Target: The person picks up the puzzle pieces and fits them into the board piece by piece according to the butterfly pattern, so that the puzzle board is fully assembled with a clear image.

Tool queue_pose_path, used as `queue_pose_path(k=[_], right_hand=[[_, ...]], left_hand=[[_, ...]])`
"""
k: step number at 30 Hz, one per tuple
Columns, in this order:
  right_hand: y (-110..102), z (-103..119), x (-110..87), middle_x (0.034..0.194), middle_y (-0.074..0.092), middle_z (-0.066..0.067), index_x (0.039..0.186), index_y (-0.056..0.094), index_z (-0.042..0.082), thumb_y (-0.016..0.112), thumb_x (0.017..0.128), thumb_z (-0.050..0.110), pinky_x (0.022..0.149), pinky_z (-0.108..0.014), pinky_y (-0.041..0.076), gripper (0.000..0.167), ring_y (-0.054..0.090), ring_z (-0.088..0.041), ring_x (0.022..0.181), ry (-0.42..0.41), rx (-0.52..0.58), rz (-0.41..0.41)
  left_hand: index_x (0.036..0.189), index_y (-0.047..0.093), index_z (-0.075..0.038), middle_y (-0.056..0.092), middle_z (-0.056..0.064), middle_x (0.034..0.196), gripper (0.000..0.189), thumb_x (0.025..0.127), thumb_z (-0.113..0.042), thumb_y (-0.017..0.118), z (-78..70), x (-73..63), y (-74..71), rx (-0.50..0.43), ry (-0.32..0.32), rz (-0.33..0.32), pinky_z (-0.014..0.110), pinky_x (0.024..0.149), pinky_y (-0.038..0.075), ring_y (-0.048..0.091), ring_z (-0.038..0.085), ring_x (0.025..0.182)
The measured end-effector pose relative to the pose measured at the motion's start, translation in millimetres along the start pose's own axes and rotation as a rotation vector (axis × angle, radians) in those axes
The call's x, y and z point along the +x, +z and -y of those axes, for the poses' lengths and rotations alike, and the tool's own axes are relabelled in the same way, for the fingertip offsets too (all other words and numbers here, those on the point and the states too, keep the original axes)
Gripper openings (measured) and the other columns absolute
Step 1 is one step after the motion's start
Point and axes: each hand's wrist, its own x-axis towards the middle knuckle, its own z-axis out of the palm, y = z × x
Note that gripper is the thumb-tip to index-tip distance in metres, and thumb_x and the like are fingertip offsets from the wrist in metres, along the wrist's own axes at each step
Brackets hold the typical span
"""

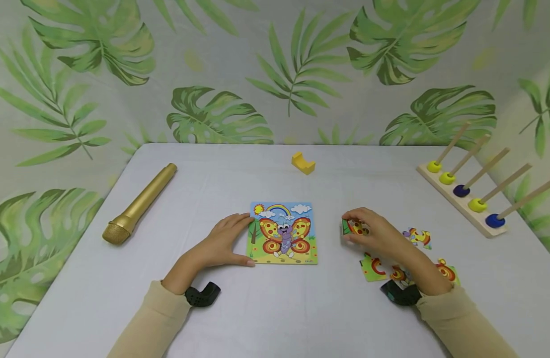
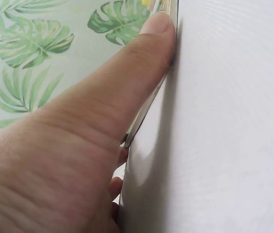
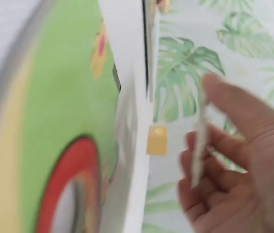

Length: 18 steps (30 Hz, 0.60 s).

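Observation:
The butterfly puzzle board (image 1: 285, 233) lies flat at the middle of the table. My left hand (image 1: 221, 242) touches its left edge, thumb near the lower left corner and fingers farther up. In the left wrist view, the thumb (image 2: 127, 63) lies along the board's edge. To the right of the board, my right hand (image 1: 375, 232) pinches a puzzle piece (image 1: 357, 227) with green and red print, raised off the table. That piece (image 3: 201, 145) appears edge-on in the right wrist view. Several loose pieces, among them a green one (image 1: 372, 267), lie beside and under the right forearm.
A gold microphone (image 1: 140, 204) lies at the left. Near the back edge sits a small yellow cradle-shaped block (image 1: 303, 163). At the right stands a wooden peg rack (image 1: 462, 199) with yellow and blue beads. The white table (image 1: 275, 313) meets a leaf-patterned backdrop.

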Motion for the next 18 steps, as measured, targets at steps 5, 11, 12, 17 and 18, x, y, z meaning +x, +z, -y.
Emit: queue_pose_path(k=[5, 11, 12, 17, 18], right_hand=[[9, 32, 18.0, 0.113, 0.054, -0.001, 0.115, 0.056, 0.006, 0.071, 0.077, 0.022, 0.083, -0.037, 0.044, 0.044, 0.051, -0.024, 0.100, -0.126, 0.050, -0.066], [35, 68, 41.9, 0.112, 0.054, 0.000, 0.114, 0.058, 0.005, 0.075, 0.074, 0.017, 0.084, -0.032, 0.044, 0.045, 0.050, -0.021, 0.100, -0.218, 0.141, -0.078], [41, 72, 46.8, 0.112, 0.054, -0.001, 0.113, 0.058, 0.005, 0.075, 0.073, 0.017, 0.085, -0.032, 0.044, 0.045, 0.050, -0.020, 0.101, -0.225, 0.144, -0.074], [70, 83, 68.6, 0.111, 0.054, -0.003, 0.112, 0.059, 0.004, 0.075, 0.074, 0.021, 0.084, -0.034, 0.044, 0.044, 0.050, -0.022, 0.100, -0.215, 0.125, -0.019], [75, 84, 71.9, 0.112, 0.053, -0.004, 0.112, 0.059, 0.005, 0.073, 0.075, 0.023, 0.085, -0.034, 0.043, 0.044, 0.049, -0.023, 0.101, -0.211, 0.119, -0.002]], left_hand=[[0.142, 0.025, -0.010, 0.023, 0.006, 0.145, 0.108, 0.060, -0.069, 0.065, -1.3, 0.3, -0.6, -0.002, -0.005, 0.000, 0.045, 0.105, 0.011, 0.014, 0.026, 0.132], [0.142, 0.025, -0.008, 0.023, 0.008, 0.145, 0.109, 0.060, -0.068, 0.066, -2.4, 0.2, -1.1, -0.002, -0.005, -0.002, 0.046, 0.105, 0.012, 0.014, 0.028, 0.132], [0.142, 0.025, -0.008, 0.023, 0.008, 0.145, 0.109, 0.060, -0.068, 0.066, -2.3, 0.0, -1.1, -0.003, -0.008, 0.000, 0.046, 0.105, 0.012, 0.014, 0.028, 0.132], [0.142, 0.024, -0.008, 0.024, 0.007, 0.145, 0.109, 0.060, -0.067, 0.066, -1.6, -0.7, -1.4, -0.007, -0.007, -0.003, 0.047, 0.105, 0.012, 0.014, 0.027, 0.132], [0.142, 0.024, -0.008, 0.024, 0.006, 0.145, 0.109, 0.061, -0.067, 0.066, -1.3, -0.5, -1.4, -0.008, -0.005, -0.004, 0.047, 0.105, 0.012, 0.015, 0.027, 0.132]])
